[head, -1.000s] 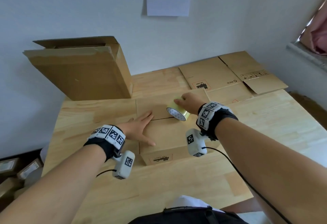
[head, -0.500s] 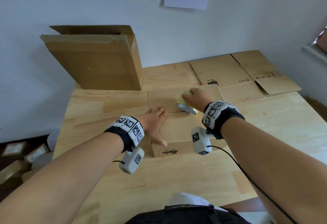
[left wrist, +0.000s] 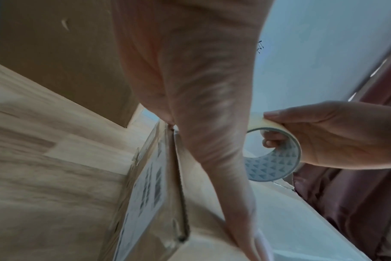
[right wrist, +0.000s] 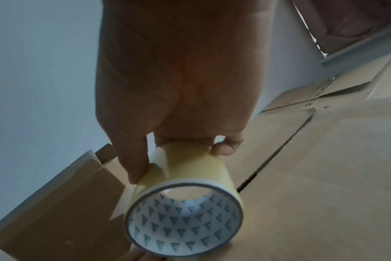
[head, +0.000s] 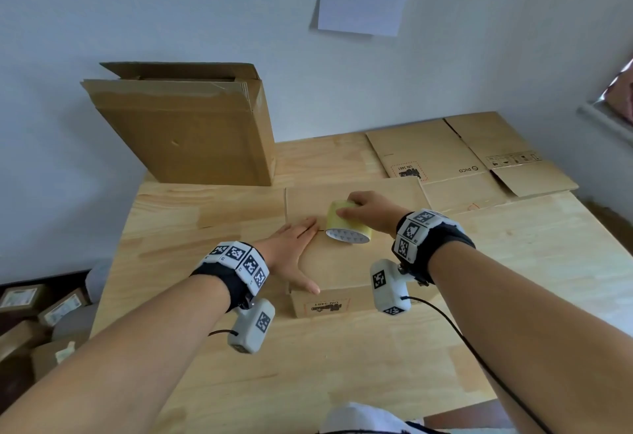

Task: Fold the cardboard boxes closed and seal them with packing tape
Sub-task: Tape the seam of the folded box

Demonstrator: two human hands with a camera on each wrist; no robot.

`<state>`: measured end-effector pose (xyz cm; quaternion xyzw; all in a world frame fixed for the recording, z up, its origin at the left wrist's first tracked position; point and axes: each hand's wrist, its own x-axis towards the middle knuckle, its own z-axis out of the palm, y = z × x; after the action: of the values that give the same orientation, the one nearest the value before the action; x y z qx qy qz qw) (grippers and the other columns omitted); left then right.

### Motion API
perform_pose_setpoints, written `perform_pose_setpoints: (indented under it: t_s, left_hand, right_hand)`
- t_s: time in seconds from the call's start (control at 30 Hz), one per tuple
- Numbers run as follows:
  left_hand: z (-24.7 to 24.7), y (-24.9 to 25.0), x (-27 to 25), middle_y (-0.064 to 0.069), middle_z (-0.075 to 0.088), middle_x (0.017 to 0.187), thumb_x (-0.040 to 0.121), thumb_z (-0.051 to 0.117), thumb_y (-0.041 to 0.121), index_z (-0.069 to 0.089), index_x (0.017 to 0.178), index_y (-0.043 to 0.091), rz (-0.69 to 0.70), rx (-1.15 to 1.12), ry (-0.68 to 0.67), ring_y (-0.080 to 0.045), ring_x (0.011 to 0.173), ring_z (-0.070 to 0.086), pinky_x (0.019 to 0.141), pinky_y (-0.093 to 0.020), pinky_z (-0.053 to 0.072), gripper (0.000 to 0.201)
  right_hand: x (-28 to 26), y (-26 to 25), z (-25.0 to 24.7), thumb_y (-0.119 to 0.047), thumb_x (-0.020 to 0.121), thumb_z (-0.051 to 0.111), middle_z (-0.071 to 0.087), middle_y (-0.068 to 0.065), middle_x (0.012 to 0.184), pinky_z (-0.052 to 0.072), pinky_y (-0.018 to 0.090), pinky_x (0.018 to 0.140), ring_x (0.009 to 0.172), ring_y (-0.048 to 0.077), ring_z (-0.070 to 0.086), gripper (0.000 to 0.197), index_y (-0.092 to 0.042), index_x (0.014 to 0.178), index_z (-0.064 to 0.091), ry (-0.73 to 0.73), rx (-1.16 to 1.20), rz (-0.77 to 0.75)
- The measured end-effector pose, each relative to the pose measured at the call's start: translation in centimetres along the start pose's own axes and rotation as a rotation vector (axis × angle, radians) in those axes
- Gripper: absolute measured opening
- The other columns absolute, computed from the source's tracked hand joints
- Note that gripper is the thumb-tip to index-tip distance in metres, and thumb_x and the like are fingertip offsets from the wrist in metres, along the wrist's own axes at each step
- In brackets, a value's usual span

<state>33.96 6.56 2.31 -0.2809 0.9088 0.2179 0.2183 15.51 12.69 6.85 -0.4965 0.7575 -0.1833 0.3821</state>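
Box (head: 346, 262), cardboard, flaps folded shut, centre of wooden table (head: 205, 365). Left hand (head: 291, 255) flat on its top, fingers straight, by the seam. Right hand (head: 368, 209) curled around yellowish tape roll (head: 347, 224), which stands on edge on the box top just beside the left fingertips. Flattened boxes (head: 462, 156) lie beyond, to the right; upright stack of cardboard (head: 191, 132) leans on wall, far left.

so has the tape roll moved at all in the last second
Yes: the tape roll, held by the right hand, has shifted left along the top seam of the box, nearer the left hand.
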Motion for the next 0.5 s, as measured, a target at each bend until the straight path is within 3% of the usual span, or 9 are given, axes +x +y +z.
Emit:
perform_pose_setpoints:
  t_s: [0.07,0.2,0.3,0.37,0.43,0.5]
  left_hand:
    - [-0.4,-0.8,0.2,0.003,-0.012,0.159,0.080,0.068,0.050,-0.004,0.153,0.015,-0.003,-0.074,0.038,-0.015,0.146,-0.001,0.115,-0.026,0.002,0.108]
    - [-1.5,-3.4,0.2,0.000,0.018,0.158,0.085,0.069,0.025,0.018,0.151,0.021,-0.132,-0.349,0.287,-0.018,0.143,0.022,0.114,-0.030,0.023,0.083]
    - [-0.8,-5.2,0.2,-0.012,0.047,0.141,0.088,0.067,0.017,0.031,0.147,0.014,-0.285,-0.775,0.320,-0.023,0.124,0.051,0.100,-0.032,0.044,0.070]
    - [-0.1,-5.4,0.6,-0.019,0.058,0.126,0.089,0.064,0.010,0.049,0.132,0.000,-0.349,-1.096,0.363,-0.022,0.102,0.064,0.089,-0.029,0.052,0.047]
    - [0.1,-5.2,1.0,-0.020,0.064,0.115,0.089,0.063,0.008,0.060,0.111,-0.002,-0.381,-1.189,0.410,-0.019,0.089,0.066,0.079,-0.023,0.056,0.024]
    - [0.0,-4.9,1.4,-0.019,0.066,0.109,0.088,0.065,0.005,0.062,0.099,-0.001,-0.398,-1.206,0.421,-0.017,0.084,0.065,0.071,-0.019,0.056,0.014]
  right_hand:
    - [0.0,-0.3,0.1,-0.028,0.092,0.055,0.053,0.008,0.091,0.035,0.027,0.073,0.085,0.021,0.048,0.018,-0.010,0.092,0.055,-0.009,-0.022,0.010]
    - [0.0,-0.7,0.2,-0.027,0.093,0.052,0.054,0.008,0.095,0.036,0.027,0.075,0.088,0.022,0.049,0.023,-0.007,0.101,0.059,-0.024,-0.046,0.027]
    - [0.1,-0.8,0.0,-0.029,0.093,0.051,0.056,0.007,0.099,0.039,0.029,0.078,0.091,0.022,0.051,0.029,-0.006,0.109,0.060,-0.026,-0.040,0.050]
    - [0.3,-0.7,0.0,-0.029,0.093,0.051,0.058,0.010,0.104,0.041,0.032,0.082,0.094,0.023,0.052,0.031,-0.006,0.111,0.060,-0.021,-0.032,0.061]
    - [0.4,-0.5,-0.1,-0.029,0.093,0.051,0.060,0.012,0.112,0.043,0.034,0.089,0.100,0.025,0.054,0.033,-0.005,0.115,0.059,-0.015,-0.004,0.073]
    - [0.4,-0.4,-0.2,-0.029,0.093,0.052,0.059,0.012,0.116,0.042,0.036,0.094,0.106,0.027,0.054,0.036,-0.005,0.119,0.057,-0.010,0.033,0.084]
